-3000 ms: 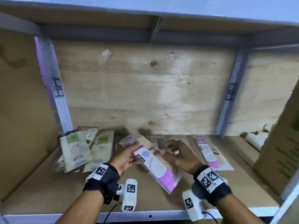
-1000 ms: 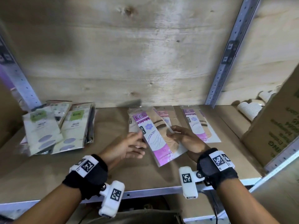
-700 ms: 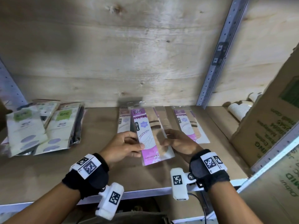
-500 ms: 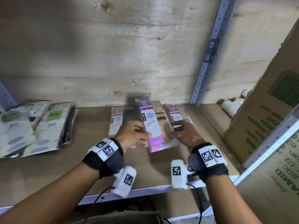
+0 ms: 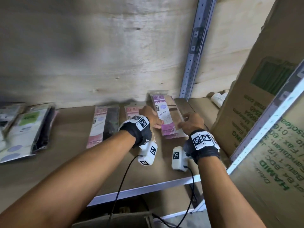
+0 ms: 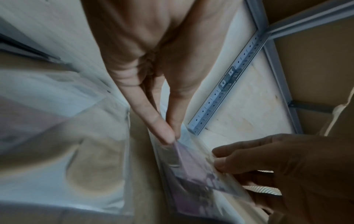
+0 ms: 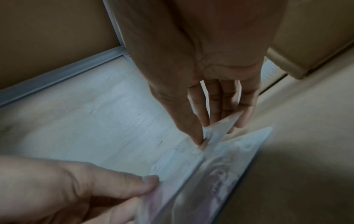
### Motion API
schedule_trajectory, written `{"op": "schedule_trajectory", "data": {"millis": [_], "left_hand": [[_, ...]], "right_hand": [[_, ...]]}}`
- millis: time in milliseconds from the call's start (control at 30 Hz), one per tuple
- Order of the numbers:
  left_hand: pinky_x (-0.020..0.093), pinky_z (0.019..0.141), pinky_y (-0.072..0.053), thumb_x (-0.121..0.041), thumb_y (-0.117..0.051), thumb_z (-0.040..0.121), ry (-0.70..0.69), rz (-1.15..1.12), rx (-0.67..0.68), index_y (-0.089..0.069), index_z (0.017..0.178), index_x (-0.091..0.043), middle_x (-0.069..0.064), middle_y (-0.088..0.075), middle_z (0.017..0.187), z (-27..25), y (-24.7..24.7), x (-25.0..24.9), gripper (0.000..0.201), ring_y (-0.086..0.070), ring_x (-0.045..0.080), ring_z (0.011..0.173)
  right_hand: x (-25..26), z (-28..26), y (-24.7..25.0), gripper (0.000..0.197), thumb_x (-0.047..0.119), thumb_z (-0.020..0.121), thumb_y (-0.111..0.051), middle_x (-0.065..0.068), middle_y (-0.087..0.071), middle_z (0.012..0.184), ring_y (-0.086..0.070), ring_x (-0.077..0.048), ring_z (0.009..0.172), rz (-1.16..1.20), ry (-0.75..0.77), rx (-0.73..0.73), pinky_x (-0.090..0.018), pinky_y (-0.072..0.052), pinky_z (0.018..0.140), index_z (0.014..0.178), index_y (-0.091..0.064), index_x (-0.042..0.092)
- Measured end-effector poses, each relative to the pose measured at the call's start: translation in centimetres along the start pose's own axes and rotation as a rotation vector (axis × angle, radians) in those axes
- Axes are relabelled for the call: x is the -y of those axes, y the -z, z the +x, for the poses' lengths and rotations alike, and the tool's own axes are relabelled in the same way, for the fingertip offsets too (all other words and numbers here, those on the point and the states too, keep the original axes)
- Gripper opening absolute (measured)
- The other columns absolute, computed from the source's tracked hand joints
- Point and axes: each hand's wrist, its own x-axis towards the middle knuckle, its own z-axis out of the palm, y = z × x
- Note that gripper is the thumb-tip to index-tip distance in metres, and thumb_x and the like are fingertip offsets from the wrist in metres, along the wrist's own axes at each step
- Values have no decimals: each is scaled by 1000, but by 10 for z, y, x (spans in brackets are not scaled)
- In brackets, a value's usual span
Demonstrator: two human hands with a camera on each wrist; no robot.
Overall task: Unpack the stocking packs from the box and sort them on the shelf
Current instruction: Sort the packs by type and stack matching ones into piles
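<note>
Both hands hold one pink-and-beige stocking pack (image 5: 165,115) just above the shelf board (image 5: 69,163), near the back right. My left hand (image 5: 157,125) pinches its left edge; in the left wrist view the thumb and a finger meet on the pack (image 6: 193,168). My right hand (image 5: 183,123) grips the right edge; in the right wrist view its fingertips (image 7: 199,136) pinch a corner of the pack (image 7: 214,174). Another pink pack (image 5: 172,136) lies flat underneath.
A pink-and-black pack (image 5: 104,125) and a pink pack (image 5: 130,110) lie to the left, with green-labelled packs (image 5: 24,129) at far left. A large cardboard box (image 5: 256,104) stands at the right, white cups (image 5: 218,97) behind it. A metal upright (image 5: 195,46) rises at the back.
Both hands have carried the pink pack to the right and toward the back wall, over the rightmost pink pack. My left hand has gone from touching the pack to pinching its edge.
</note>
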Motion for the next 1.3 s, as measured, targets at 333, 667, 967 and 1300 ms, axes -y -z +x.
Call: {"op": "schedule_trajectory", "data": {"millis": [333, 667, 967, 1300], "left_hand": [[44, 92, -56, -13, -85, 71, -28, 369, -119, -65, 113, 8, 24, -68, 113, 15, -19, 5, 51, -67, 35, 106], [40, 85, -60, -20, -87, 73, -12, 443, -73, -67, 110, 3, 15, -74, 105, 3, -14, -4, 48, -74, 26, 91], [43, 71, -63, -19, -76, 83, -225, 211, -284, -70, 87, -7, 16, -75, 86, -47, 91, 2, 13, -75, 29, 73], [19, 40, -44, -25, -60, 95, -140, -99, -731, -72, 83, -8, 5, -69, 64, -141, 273, 104, 24, -58, 12, 44]], "right_hand": [[-9, 10, -4, 30, 6, 81, -73, -19, -67, 116, -62, -32, 108, -99, -79, 9, -34, -52, 92, 110, -69, 1], [-6, 13, -8, 42, 21, 78, -75, -17, -63, 123, -57, -33, 116, -166, -108, 9, -40, -50, 98, 117, -66, 7], [45, -17, -24, 19, 17, 85, -68, -8, -75, 101, -68, -23, 96, 63, 194, 49, -33, -54, 91, 103, -73, 14], [130, -128, -143, 11, 15, 87, -64, -4, -72, 69, -66, -15, 59, 134, 421, 405, -25, -54, 58, 76, -67, 17]]}}
